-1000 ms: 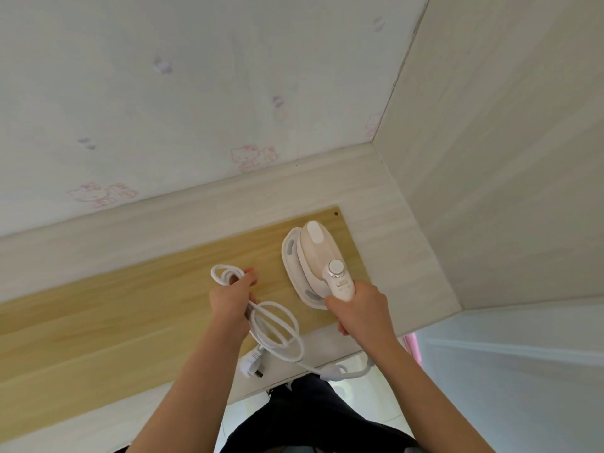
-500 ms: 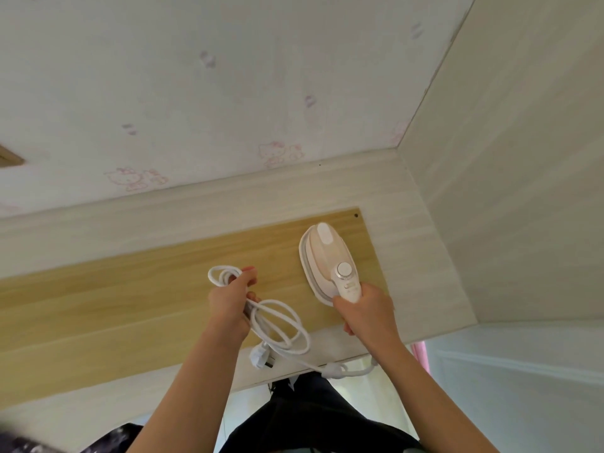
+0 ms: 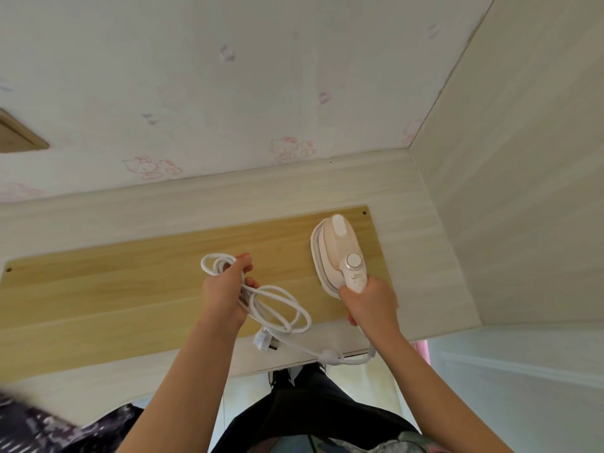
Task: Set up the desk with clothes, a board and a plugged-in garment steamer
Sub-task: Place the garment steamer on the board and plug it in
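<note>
A handheld garment steamer (image 3: 336, 250) is laid flat on the right end of a light wooden board (image 3: 130, 289), its nose pointed toward 12 o'clock and its handle toward 5 o'clock. The handle is grasped by the right hand (image 3: 369, 302), with the fingers wrapped round it just below the dial. The board is spread lengthwise over a pale wood-grain desk (image 3: 228, 201), with a bare strip of desk left along its 12 o'clock side and another at its 3 o'clock end.

Toward 9 o'clock from the steamer, a bunch of loops of the white power cord (image 3: 277, 308) is held in the left hand (image 3: 225, 289) – fingers curled round the strands, one loop sticking out at 11 o'clock of the hand, wider loops spilling toward 4 o'clock. The plug (image 3: 265, 341) is seen at 5 o'clock of that hand, by the board's near edge; whether it is resting on the desk cannot be told. From there the cord is carried along the desk's front edge and up to the handle.

Dark patterned clothes (image 3: 39, 426) – blurred – are seen at 7 o'clock of the frame.
</note>
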Demonstrator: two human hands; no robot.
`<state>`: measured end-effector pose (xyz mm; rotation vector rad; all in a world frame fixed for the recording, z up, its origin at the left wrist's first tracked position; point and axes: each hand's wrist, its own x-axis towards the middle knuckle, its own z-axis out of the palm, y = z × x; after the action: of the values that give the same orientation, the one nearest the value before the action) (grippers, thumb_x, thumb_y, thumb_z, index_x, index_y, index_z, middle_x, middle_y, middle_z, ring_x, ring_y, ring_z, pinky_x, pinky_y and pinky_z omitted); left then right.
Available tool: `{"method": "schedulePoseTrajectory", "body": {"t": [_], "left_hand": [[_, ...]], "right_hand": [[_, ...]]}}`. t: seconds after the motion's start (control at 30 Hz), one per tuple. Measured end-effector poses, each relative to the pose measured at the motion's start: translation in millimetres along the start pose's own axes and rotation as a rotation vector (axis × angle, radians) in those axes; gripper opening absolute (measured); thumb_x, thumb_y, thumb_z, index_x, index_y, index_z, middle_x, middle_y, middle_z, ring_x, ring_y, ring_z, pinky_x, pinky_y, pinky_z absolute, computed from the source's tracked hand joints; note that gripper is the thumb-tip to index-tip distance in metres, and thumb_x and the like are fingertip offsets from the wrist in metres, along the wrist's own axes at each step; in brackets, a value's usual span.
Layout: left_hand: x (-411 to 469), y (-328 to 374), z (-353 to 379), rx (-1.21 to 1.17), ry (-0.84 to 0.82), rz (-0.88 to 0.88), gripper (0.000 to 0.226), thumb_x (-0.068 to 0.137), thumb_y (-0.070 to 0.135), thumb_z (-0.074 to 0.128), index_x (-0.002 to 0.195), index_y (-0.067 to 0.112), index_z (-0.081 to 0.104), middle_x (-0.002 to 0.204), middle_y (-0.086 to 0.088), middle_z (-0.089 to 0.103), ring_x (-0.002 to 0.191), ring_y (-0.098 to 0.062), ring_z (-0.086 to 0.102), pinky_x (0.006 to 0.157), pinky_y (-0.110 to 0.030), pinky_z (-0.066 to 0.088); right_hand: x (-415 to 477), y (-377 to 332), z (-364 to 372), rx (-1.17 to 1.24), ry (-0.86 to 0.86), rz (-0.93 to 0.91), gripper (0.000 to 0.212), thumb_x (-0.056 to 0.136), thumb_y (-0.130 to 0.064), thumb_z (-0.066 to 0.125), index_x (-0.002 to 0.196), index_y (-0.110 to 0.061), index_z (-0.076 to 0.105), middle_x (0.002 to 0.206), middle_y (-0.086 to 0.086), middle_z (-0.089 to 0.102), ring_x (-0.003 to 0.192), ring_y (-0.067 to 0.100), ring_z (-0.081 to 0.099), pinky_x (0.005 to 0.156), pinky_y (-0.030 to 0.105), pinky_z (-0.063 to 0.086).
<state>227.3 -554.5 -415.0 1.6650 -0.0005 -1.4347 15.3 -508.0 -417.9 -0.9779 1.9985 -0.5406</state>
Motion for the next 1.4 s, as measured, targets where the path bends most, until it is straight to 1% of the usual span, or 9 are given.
{"method": "schedulePoseTrajectory", "body": {"t": [0.13, 0.4, 0.9, 0.97, 1.07, 1.13, 1.23, 1.3, 1.4], "left_hand": [[-3, -1, -4, -0.021, -0.019, -0.005, 0.006, 0.085, 0.005, 0.067, 0.091, 0.006, 0.068, 0.072, -0.004, 0.061, 0.041, -0.014, 0.046, 0.044, -0.024, 0.044], [-6, -2, -8, -0.032, 0.002, -0.009, 0.009, 0.085, 0.005, 0.066, 0.094, 0.005, 0.069, 0.072, -0.005, 0.062, 0.042, -0.014, 0.046, 0.044, -0.024, 0.045], [-17, 5, -3, -0.09, -0.039, 0.008, 0.004, 0.085, 0.007, 0.068, 0.086, 0.005, 0.064, 0.071, -0.006, 0.061, 0.042, -0.015, 0.048, 0.046, -0.025, 0.046], [-18, 9, -2, -0.117, -0.065, 0.02, 0.008, 0.085, 0.008, 0.069, 0.086, 0.004, 0.062, 0.071, -0.007, 0.062, 0.043, -0.016, 0.05, 0.047, -0.026, 0.048], [-22, 15, -1, -0.178, -0.137, 0.048, 0.01, 0.087, 0.01, 0.066, 0.09, 0.002, 0.061, 0.074, -0.008, 0.064, 0.048, -0.018, 0.056, 0.053, -0.028, 0.052], [-26, 19, -1, -0.225, -0.207, 0.065, 0.012, 0.092, 0.013, 0.061, 0.094, 0.002, 0.06, 0.079, -0.009, 0.065, 0.056, -0.02, 0.062, 0.057, -0.03, 0.054], [-30, 21, 0, -0.226, -0.237, 0.092, 0.021, 0.096, 0.019, 0.054, 0.103, 0.001, 0.061, 0.097, -0.011, 0.071, 0.081, -0.023, 0.072, 0.068, -0.033, 0.058], [-33, 22, 1, -0.237, -0.252, 0.093, 0.025, 0.098, 0.021, 0.051, 0.108, 0.0, 0.06, 0.108, -0.013, 0.07, 0.092, -0.024, 0.071, 0.076, -0.033, 0.056], [-37, 24, 0, -0.265, -0.267, 0.105, 0.027, 0.099, 0.023, 0.049, 0.112, 0.002, 0.06, 0.115, -0.012, 0.068, 0.101, -0.023, 0.069, 0.085, -0.034, 0.052]], "right_hand": [[-1, 1, -2, 0.002, -0.015, -0.018, 0.012, 0.075, -0.016, 0.062, 0.067, -0.011, 0.055, 0.047, 0.001, 0.054, 0.029, 0.005, 0.045, 0.033, 0.012, 0.036], [-3, 5, 1, 0.003, -0.04, -0.034, 0.01, 0.073, -0.016, 0.063, 0.07, -0.009, 0.058, 0.052, 0.0, 0.055, 0.04, 0.015, 0.053, 0.041, 0.024, 0.043], [-1, 4, -5, -0.035, -0.078, -0.036, 0.012, 0.079, -0.022, 0.063, 0.08, -0.01, 0.059, 0.057, 0.002, 0.061, 0.036, 0.009, 0.055, 0.037, 0.016, 0.041], [0, 3, -7, -0.081, -0.121, -0.019, 0.023, 0.081, -0.033, 0.063, 0.088, -0.011, 0.06, 0.063, 0.003, 0.065, 0.044, 0.011, 0.062, 0.044, 0.023, 0.049], [0, -5, -15, -0.276, -0.157, -0.015, 0.046, 0.082, -0.052, 0.059, 0.101, -0.01, 0.054, 0.086, 0.003, 0.063, 0.074, 0.02, 0.061, 0.056, 0.029, 0.042], [-2, -15, -24, -0.296, -0.096, -0.097, 0.049, 0.085, -0.051, 0.056, 0.113, -0.01, 0.052, 0.104, 0.004, 0.06, 0.091, 0.023, 0.058, 0.067, 0.031, 0.043], [-6, -36, -35, -0.252, 0.017, -0.319, 0.042, 0.092, -0.035, 0.053, 0.128, -0.015, 0.049, 0.123, 0.003, 0.053, 0.111, 0.022, 0.052, 0.082, 0.029, 0.041], [-7, -49, -36, -0.18, -0.022, -0.415, 0.036, 0.093, -0.026, 0.053, 0.128, -0.017, 0.051, 0.126, -0.001, 0.055, 0.115, 0.017, 0.052, 0.089, 0.026, 0.041], [-13, -63, -28, -0.118, -0.168, -0.466, 0.028, 0.095, -0.022, 0.052, 0.122, -0.018, 0.056, 0.114, -0.005, 0.062, 0.102, 0.011, 0.058, 0.087, 0.026, 0.048]]}}
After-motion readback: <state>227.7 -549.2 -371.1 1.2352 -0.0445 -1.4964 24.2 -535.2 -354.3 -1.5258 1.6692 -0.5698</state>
